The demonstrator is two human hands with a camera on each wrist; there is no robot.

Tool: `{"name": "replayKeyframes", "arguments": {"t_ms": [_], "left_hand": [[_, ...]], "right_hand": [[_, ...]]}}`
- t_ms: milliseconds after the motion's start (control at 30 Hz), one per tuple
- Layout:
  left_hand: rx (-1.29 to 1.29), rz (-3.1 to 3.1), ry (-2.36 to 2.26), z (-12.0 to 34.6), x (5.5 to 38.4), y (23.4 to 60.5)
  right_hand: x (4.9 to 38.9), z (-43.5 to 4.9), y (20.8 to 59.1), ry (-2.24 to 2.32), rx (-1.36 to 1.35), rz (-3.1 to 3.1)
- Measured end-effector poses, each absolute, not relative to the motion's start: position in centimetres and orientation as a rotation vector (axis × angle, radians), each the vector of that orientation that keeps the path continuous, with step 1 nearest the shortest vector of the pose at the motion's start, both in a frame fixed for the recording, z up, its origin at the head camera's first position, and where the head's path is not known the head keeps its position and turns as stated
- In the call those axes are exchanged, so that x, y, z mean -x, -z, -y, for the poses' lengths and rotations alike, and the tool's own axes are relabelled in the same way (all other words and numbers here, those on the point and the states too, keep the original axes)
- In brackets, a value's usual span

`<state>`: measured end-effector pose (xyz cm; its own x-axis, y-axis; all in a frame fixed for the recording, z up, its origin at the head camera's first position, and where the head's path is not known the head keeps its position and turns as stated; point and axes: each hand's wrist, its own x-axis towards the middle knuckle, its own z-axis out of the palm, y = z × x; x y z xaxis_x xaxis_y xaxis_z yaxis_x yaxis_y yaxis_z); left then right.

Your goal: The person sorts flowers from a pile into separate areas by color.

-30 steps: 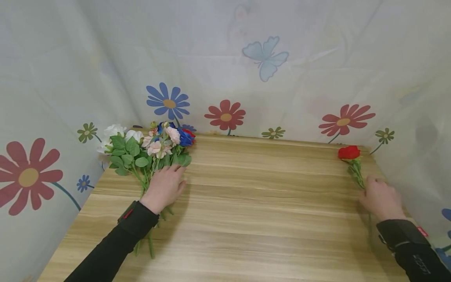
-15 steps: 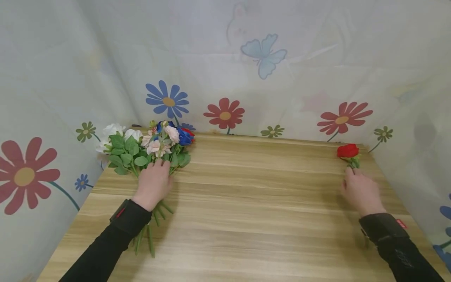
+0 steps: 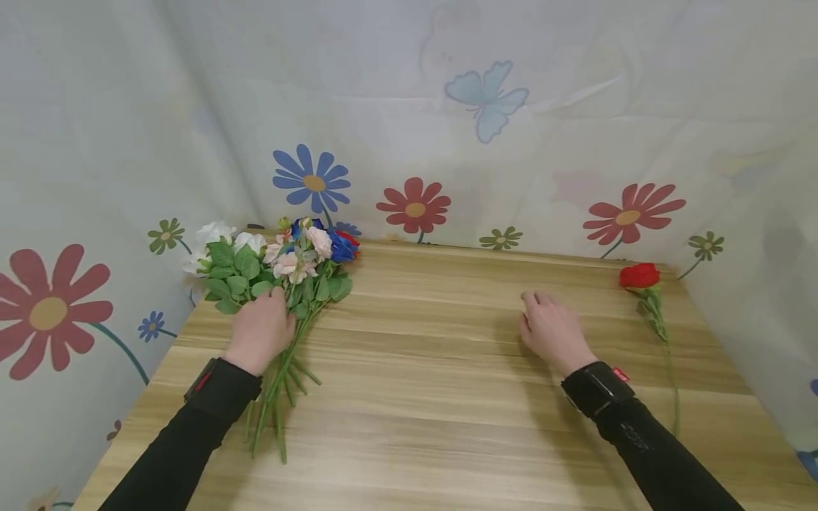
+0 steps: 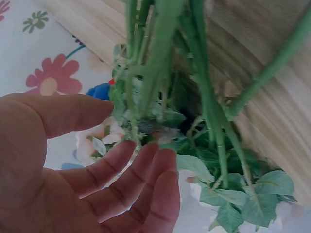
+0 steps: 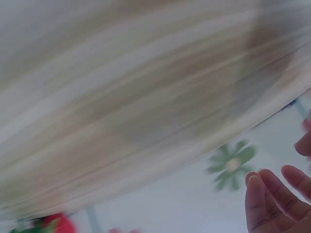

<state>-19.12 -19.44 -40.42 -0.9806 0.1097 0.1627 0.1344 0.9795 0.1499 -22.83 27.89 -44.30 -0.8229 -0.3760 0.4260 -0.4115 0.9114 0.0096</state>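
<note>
A bunch of artificial flowers lies at the table's left: white flowers (image 3: 216, 233), pale pink ones (image 3: 296, 266) and a blue rose (image 3: 343, 246), with a bit of red behind it. My left hand (image 3: 258, 332) is over their green stems (image 3: 276, 397). In the left wrist view its fingers (image 4: 119, 165) are loosely bent and parted from the thumb, with the stems beside them and nothing pinched. Over the table's right half, my right hand (image 3: 552, 332) is relaxed and holds nothing. A single red flower (image 3: 641, 275) lies to its right, its thin stem (image 3: 674, 383) running toward the front.
The wood-grain table (image 3: 422, 355) meets a pale curtain (image 3: 383, 85) printed with daisies and a butterfly at the back and sides. Bare tabletop lies between the bunch and my right hand.
My right hand went up along the red flower, then moved left away from it; the flower stays lying there. The left hand slid leftward over the bunch's stems.
</note>
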Motion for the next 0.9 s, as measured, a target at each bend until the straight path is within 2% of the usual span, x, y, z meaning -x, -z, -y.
{"name": "replayKeyframes", "arguments": {"t_ms": [267,633,900], "left_hand": [[0.112,3.089,0.277,20.3,19.3,40.5],[0.134,3.131,0.378,20.8,19.2,40.5],[0.079,3.180,0.635,21.1,19.5,40.9]], "right_hand": [[23.5,-20.9,44.5,-0.115,-0.725,2.608],[23.7,-14.2,44.3,-0.163,-0.845,2.669],[23.3,-9.9,44.3,-0.498,-0.911,2.795]]}}
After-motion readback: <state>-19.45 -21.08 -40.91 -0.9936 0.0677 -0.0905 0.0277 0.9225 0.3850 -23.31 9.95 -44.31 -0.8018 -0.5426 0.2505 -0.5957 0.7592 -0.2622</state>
